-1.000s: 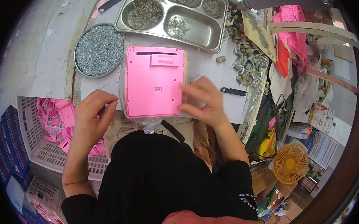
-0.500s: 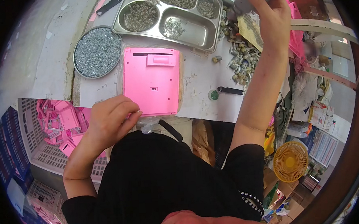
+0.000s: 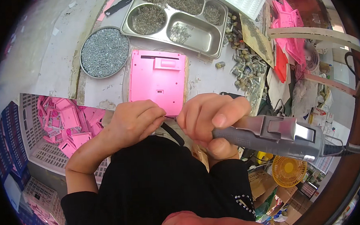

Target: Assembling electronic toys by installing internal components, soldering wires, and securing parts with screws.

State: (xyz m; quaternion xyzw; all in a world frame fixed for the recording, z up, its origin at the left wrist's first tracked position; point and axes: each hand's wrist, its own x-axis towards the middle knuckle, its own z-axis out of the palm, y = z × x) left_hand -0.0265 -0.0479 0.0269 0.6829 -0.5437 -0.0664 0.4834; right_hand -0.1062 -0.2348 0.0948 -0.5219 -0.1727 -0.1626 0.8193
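Note:
A flat pink plastic housing lies on the bench in front of me, with a slot, a raised block and small holes. My left hand is at its near left corner, fingers pinched together; what they hold, if anything, is too small to make out. My right hand is wrapped round a grey corded electric screwdriver with a metal lever, held near the housing's lower right corner. The driver's tip is hidden behind the fingers.
Beyond the housing stand a round dish of screws and a steel compartment tray with small metal parts. Small cylindrical parts lie heaped at right. A crate of pink parts stands at left, a yellow fan at lower right.
My right hand has come down from the upper right with the screwdriver to the housing's near edge. My left hand has shifted right along that edge, still pinched.

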